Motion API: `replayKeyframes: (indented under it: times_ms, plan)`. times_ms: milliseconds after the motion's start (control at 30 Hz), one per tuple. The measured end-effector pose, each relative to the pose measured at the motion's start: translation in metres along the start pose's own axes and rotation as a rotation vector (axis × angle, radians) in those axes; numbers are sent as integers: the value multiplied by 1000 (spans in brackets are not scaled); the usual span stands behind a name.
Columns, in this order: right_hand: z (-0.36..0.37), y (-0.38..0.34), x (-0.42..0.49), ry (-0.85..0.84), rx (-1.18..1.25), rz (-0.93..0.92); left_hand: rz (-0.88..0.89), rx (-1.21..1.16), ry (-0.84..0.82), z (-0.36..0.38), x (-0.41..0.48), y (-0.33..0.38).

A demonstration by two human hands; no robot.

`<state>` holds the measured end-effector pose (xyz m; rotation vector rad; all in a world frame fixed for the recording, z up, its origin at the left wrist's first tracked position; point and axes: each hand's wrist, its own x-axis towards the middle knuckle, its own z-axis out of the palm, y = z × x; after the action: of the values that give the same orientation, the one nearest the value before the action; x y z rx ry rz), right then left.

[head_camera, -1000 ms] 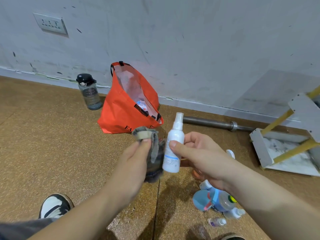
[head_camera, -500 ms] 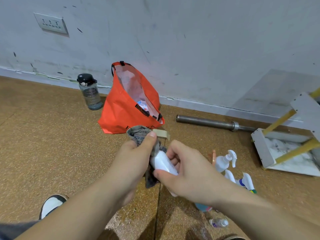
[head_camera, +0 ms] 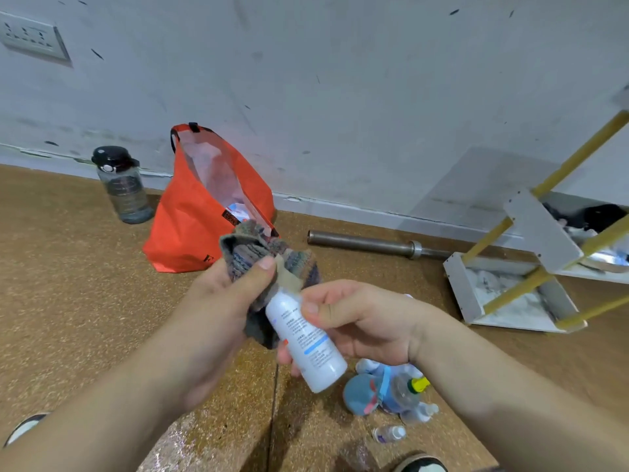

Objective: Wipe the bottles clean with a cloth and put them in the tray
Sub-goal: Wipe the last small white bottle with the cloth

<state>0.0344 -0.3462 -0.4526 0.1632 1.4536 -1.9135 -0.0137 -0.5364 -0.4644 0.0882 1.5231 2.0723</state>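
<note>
- My left hand [head_camera: 218, 311] is clenched round the cloth [head_camera: 269, 253], thumb on top. The cloth is bunched over the neck and cap end of the white bottle [head_camera: 306, 338].
- My right hand [head_camera: 360, 321] grasps that bottle by its body, thumb across the label side and fingers wrapped behind.
- The bottle is in the air between both hands, tilted. Its long axis runs from the covered top, up and left in the cloth, to the bare base, down and right toward me.
- Step, as I read it: wiping the top end. The lower body looks uncovered, so I'd judge the wipe isn't finished.
- Key relation — the tray [head_camera: 457, 291] lies well apart, to the right of and beyond the hands, on the floor [head_camera: 68, 284]. I'm taking the white marble-bottomed shelf piece as the tray, though the wide-angle edge makes that hard to confirm.
- The right hand is nearer it and already has the bottle, so the placing reach should be a right-hand move, base leading.
- Loose bottles [head_camera: 401, 390] lie on the floor just under the right wrist, not in the tray, so there are more to do.
- Further out — orange bag [head_camera: 204, 212], dark water bottle [head_camera: 124, 185], metal bar [head_camera: 367, 245] along the wall.
</note>
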Motion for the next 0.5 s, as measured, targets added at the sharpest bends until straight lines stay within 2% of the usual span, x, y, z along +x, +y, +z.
replayKeyframes:
  times_ms: [133,200,233,267,300,367,400,433,500]
  plan:
    - [4,1,3,210,-101,-20,265,520,156,-8,4,-11]
    - [7,2,1,400,-306,-39,362,807,245,-11,5,-15]
    - [9,5,1,494,-447,-57,365,846,256,-10,5,-18]
    - [12,8,1,579,-617,-94,326,792,244,-7,3,-18]
    - [14,12,2,644,-815,-137,237,615,221,-3,1,-17]
    - [21,17,-1,704,-1235,-205,-61,229,124,4,0,-12]
    - [25,16,-3,717,-1404,-231,-179,145,91,2,1,-9]
    - [28,15,-5,735,-1511,-266,-242,150,70,-2,3,-8]
    - [29,13,-5,766,-1527,-283,-210,326,77,-11,6,-10]
